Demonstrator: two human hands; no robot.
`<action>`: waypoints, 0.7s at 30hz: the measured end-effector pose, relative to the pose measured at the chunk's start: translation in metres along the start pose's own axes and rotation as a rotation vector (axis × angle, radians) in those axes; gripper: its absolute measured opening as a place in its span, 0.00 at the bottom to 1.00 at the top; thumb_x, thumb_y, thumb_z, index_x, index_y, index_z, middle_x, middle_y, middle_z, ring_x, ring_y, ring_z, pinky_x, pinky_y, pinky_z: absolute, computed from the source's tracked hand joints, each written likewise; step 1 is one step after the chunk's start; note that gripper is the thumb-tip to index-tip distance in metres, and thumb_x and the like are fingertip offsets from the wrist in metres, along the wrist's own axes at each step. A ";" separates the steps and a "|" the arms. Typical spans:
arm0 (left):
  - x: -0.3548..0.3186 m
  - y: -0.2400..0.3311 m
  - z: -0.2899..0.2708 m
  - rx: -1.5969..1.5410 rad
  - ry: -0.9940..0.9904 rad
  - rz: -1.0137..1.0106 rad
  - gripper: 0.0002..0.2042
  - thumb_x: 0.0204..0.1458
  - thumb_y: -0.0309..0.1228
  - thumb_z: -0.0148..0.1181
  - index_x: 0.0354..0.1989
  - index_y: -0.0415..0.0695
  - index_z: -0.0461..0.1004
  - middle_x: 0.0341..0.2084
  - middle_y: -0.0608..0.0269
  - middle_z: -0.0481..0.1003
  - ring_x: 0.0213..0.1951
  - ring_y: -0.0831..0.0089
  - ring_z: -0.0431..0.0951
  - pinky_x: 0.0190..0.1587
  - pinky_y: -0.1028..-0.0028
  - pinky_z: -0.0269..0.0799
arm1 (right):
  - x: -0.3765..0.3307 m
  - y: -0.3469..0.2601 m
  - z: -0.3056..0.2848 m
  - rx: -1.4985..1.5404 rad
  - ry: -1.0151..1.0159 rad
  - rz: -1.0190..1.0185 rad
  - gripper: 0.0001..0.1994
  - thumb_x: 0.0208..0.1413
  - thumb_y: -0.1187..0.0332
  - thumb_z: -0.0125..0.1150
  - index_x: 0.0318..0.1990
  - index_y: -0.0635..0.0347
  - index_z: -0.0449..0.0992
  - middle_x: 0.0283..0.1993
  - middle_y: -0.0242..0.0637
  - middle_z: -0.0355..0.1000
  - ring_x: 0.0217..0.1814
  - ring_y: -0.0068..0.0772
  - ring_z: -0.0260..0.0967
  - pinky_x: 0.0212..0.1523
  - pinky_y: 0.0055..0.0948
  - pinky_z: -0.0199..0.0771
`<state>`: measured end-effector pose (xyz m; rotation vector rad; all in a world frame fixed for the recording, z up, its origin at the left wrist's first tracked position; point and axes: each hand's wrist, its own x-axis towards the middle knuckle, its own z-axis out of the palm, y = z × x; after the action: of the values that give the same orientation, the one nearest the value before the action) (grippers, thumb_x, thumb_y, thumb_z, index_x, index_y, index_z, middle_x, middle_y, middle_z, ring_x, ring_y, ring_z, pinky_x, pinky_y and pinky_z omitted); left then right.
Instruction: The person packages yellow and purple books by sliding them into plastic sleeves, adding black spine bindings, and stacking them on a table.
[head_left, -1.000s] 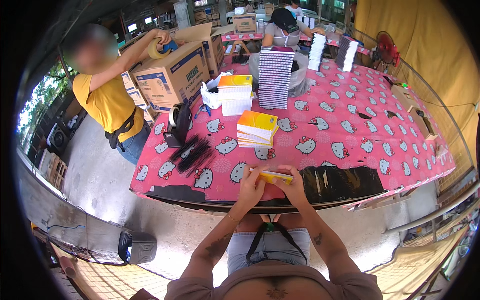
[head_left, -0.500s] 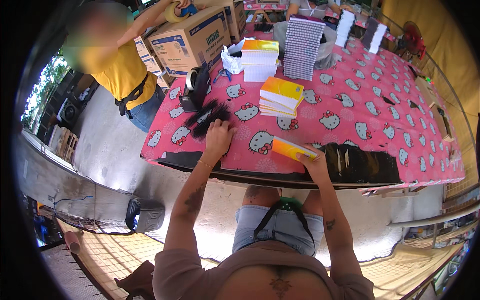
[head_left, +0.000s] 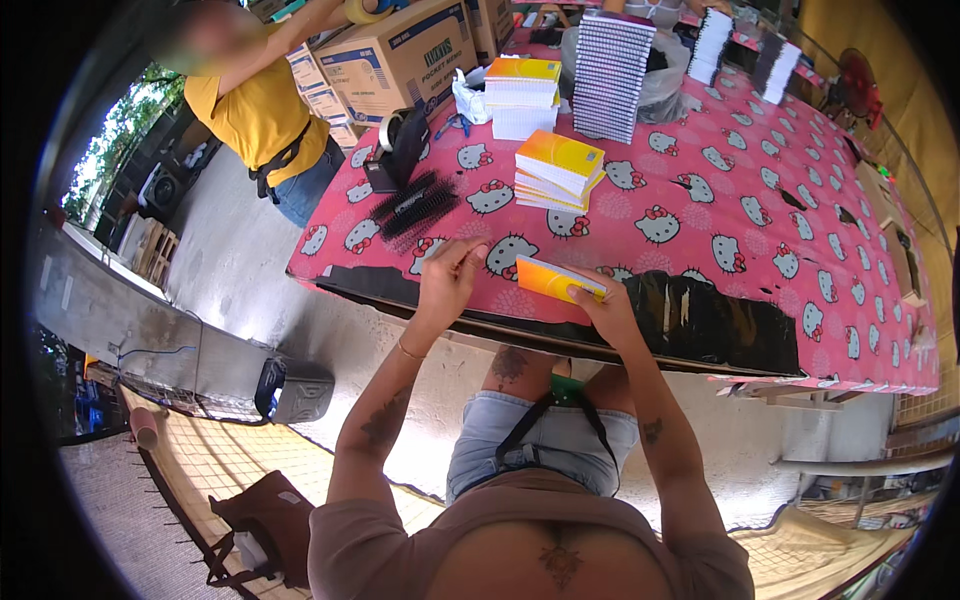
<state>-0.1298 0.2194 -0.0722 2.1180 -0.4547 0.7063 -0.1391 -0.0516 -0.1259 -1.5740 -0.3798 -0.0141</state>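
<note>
My right hand (head_left: 610, 312) grips a small yellow-and-orange notepad (head_left: 560, 279) by its right end, thumb on the cover, just above the table's near edge. Left of it, my left hand (head_left: 450, 278) is closed in a pinch, its fingertips pointing toward the notepad. Whatever it pinches is too small to make out. Beyond that hand lies a loose pile of black spiral binding coils (head_left: 412, 210) on the pink cat-print tablecloth (head_left: 655, 228). A short, uneven stack of yellow-covered notepads (head_left: 560, 170) stands farther back, past the held one.
A black tape dispenser (head_left: 400, 150) stands behind the coils. Farther back are a taller notepad stack (head_left: 524, 100), a tall pile of spiral-bound pads (head_left: 612, 80) and cardboard boxes (head_left: 400, 62). A person in yellow (head_left: 255, 115) works at the left. Black tape (head_left: 715, 320) patches the near edge.
My left hand has drawn back from the coils toward the notepad, its fingers now pinched. The notepad in my right hand has shifted slightly left. The whole view has moved a little.
</note>
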 end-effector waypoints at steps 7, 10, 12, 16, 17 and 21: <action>-0.010 0.034 0.007 -0.204 -0.088 -0.112 0.08 0.57 0.25 0.62 0.44 0.37 0.79 0.30 0.60 0.78 0.31 0.79 0.75 0.35 0.78 0.71 | -0.004 -0.006 -0.006 -0.082 -0.062 0.074 0.15 0.61 0.70 0.59 0.55 0.65 0.76 0.44 0.34 0.78 0.43 0.17 0.69 0.46 0.18 0.71; -0.010 0.024 0.008 -0.235 -0.161 -0.125 0.08 0.58 0.25 0.62 0.44 0.36 0.79 0.31 0.61 0.79 0.32 0.80 0.75 0.36 0.78 0.71 | -0.003 -0.009 -0.006 0.019 -0.053 0.070 0.15 0.62 0.71 0.58 0.55 0.66 0.75 0.44 0.34 0.78 0.44 0.17 0.69 0.47 0.19 0.71; -0.012 0.012 0.007 -0.225 -0.216 -0.124 0.08 0.57 0.25 0.62 0.44 0.36 0.79 0.31 0.62 0.79 0.32 0.80 0.76 0.35 0.78 0.71 | -0.003 -0.008 -0.002 0.024 -0.049 0.077 0.15 0.62 0.71 0.59 0.55 0.66 0.75 0.45 0.34 0.78 0.45 0.17 0.69 0.48 0.19 0.71; -0.001 0.005 0.014 -0.181 -0.256 -0.091 0.08 0.57 0.24 0.62 0.43 0.36 0.79 0.30 0.61 0.80 0.31 0.79 0.78 0.34 0.78 0.72 | -0.003 0.000 -0.006 0.029 -0.021 0.086 0.15 0.62 0.71 0.59 0.55 0.67 0.75 0.48 0.34 0.77 0.48 0.18 0.68 0.51 0.21 0.70; 0.001 0.005 0.016 -0.167 -0.256 -0.079 0.07 0.57 0.23 0.62 0.43 0.36 0.79 0.30 0.61 0.80 0.31 0.78 0.78 0.34 0.78 0.72 | -0.005 0.003 -0.007 0.023 -0.021 0.093 0.15 0.62 0.71 0.59 0.55 0.67 0.75 0.48 0.34 0.76 0.48 0.18 0.68 0.51 0.21 0.69; 0.002 -0.004 0.016 -0.306 -0.241 -0.117 0.08 0.56 0.23 0.62 0.43 0.36 0.79 0.30 0.59 0.80 0.30 0.76 0.80 0.34 0.77 0.73 | -0.002 -0.002 -0.007 0.011 -0.037 0.114 0.15 0.62 0.72 0.60 0.54 0.67 0.76 0.49 0.34 0.76 0.48 0.18 0.68 0.51 0.21 0.69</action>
<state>-0.1212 0.2086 -0.0813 1.9262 -0.5273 0.2930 -0.1396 -0.0589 -0.1244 -1.5841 -0.3181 0.1045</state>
